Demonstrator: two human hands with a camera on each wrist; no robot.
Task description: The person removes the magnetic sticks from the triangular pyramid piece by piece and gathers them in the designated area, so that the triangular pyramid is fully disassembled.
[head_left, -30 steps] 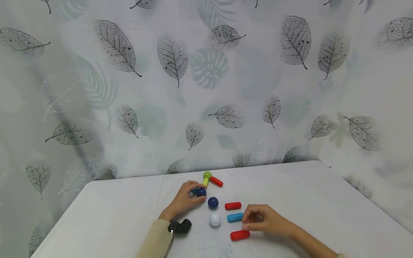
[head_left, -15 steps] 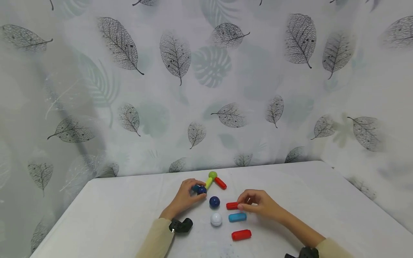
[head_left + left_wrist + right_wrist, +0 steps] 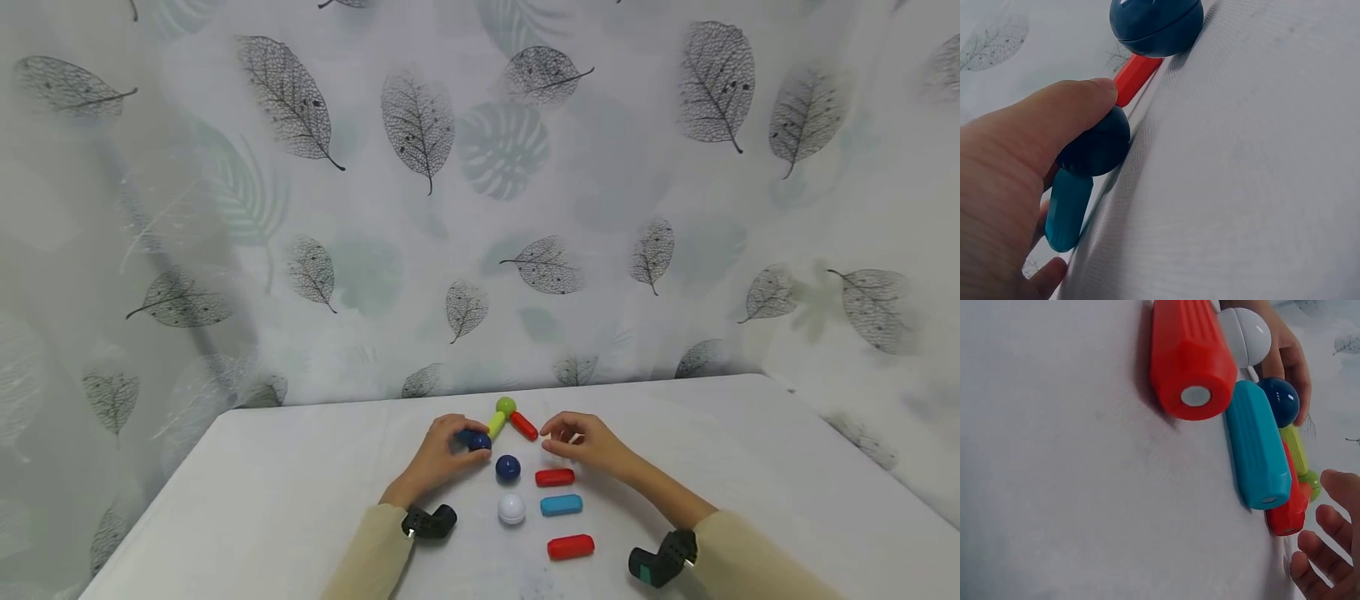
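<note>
My left hand (image 3: 442, 446) holds a dark blue ball (image 3: 1096, 147) with its thumb on the near side. A blue ridged rod (image 3: 1067, 212) meets this ball, partly hidden by the fingers. At the ball's far side a yellow-green rod (image 3: 497, 425) leads to a green ball (image 3: 506, 407). A red rod (image 3: 524, 426) slants from that green ball towards my right hand (image 3: 588, 440). The right fingers are loosely bent, with nothing between them. Just in front of the right hand lies another red rod (image 3: 555, 477).
Nearer on the white table (image 3: 300, 492) lie a second dark blue ball (image 3: 507, 468), a white ball (image 3: 512, 508), a light blue rod (image 3: 561, 505) and a red rod (image 3: 571, 547). A leaf-patterned curtain (image 3: 480, 208) hangs behind the table's back edge.
My right hand has moved back from beside the nearest red rod, past the others, to near the far red one. The green ball and its rods have shifted slightly right; the left hand keeps its hold.
</note>
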